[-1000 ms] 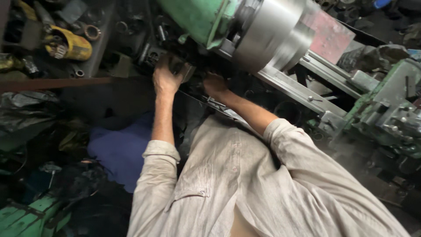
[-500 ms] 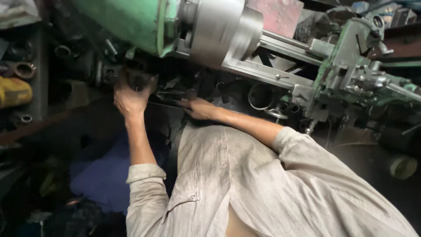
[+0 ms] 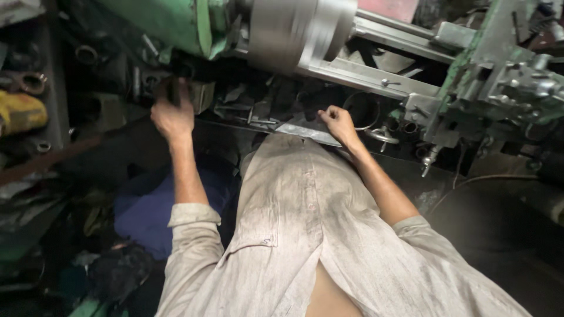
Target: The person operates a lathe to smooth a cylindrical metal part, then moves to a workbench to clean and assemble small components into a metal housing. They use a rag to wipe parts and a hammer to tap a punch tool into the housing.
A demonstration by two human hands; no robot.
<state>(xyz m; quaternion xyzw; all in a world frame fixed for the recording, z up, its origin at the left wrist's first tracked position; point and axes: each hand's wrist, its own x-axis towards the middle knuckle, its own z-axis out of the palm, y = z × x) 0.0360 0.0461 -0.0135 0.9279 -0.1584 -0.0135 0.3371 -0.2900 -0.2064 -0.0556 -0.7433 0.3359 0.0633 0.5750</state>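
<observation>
Head view: left hand (image 3: 172, 115) under lathe headstock (image 3: 170, 23).

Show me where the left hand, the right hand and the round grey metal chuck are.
left hand (image 3: 172, 116), head view, on the back of the hand.
right hand (image 3: 337, 122), head view, on the knuckles.
round grey metal chuck (image 3: 299, 32), head view, on its blurred cylindrical side.

A blurred steel chuck (image 3: 294, 32) sits at the green lathe headstock (image 3: 170, 20). Left of it lies a yellow object (image 3: 20, 111); below, blue cloth (image 3: 144, 214).
</observation>
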